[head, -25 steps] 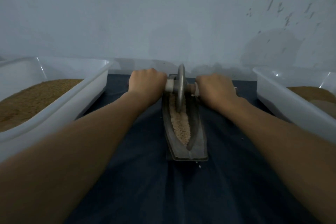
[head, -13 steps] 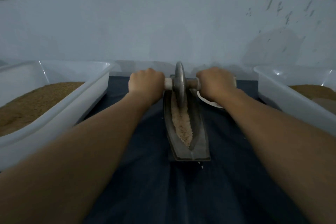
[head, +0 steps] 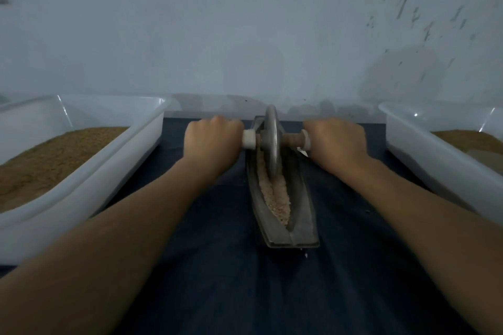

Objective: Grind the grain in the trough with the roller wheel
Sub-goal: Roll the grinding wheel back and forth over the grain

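Only the head cam here. Compared with a second ago, the roller wheel [head: 272,144] has left the far tip of the trough [head: 302,215] and rolled a bit back toward me, so I reckon I'm on the return stroke. Plenty of coarse grain [head: 275,198] is still heaped in the near half, so there are lots of passes to go.

My left hand [head: 211,141] and right hand [head: 336,141] are each wrapped in a fist round an end of the axle [head: 292,140], one on either side of the wheel. The wheel sits closer to my left fist.

The trough lies on the dark cloth [head: 217,266], between two white tubs [head: 130,149] of brown stuff. Its long axis runs straight away from me toward the wall, with the narrow end nearest me. The wheel stands upright on its edge in the groove, in line with that axis, and the axle runs crosswise.
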